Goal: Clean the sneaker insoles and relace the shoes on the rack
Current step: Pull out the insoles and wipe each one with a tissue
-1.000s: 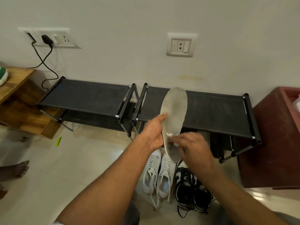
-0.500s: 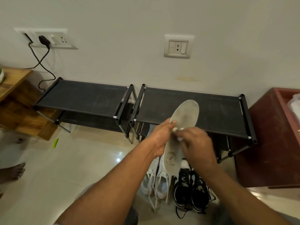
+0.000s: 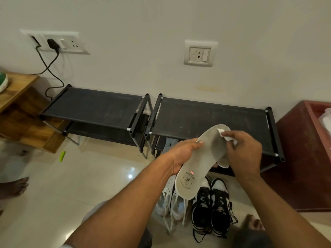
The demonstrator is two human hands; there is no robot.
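Presently the left hand (image 3: 180,154) is gripping the insole (image 3: 197,169) around its waist, with the thumb lying over the upper edge. It is holding the insole in the air with the printed face toward the camera, the toe end pointing up and to the right and the heel end hanging down. The right hand (image 3: 245,154) is pinching a small white wipe (image 3: 227,136) and pressing it onto the toe end, so both hands are working close together, each clamped on its own item. For a clean result, the supporting fingers should be backing the area being wiped. Strokes should run in short overlapping passes from toe to heel, with pressure moderate enough that the soft material is not creasing. The wipe should be refolded to a fresh face as it is soiling, and the printed zone should be taken lightly. A pale rounded piece (image 3: 223,163) is showing under the right hand; it may be a second insole or a loose fold of wipe, and the view is not settling which. Near the heel, the insole is carrying a printed emblem (image 3: 189,178) with a small red mark and lines of dark text too small to read. The white sneakers (image 3: 172,203) are standing on the floor beneath the heel end with laces trailing loose, and the black-and-white sneakers (image 3: 213,208) are standing just beside them. The rack (image 3: 206,119) is standing behind the hands against the wall. A pale item (image 3: 168,144) on its lower shelf is bearing dark lettering that is not legible.
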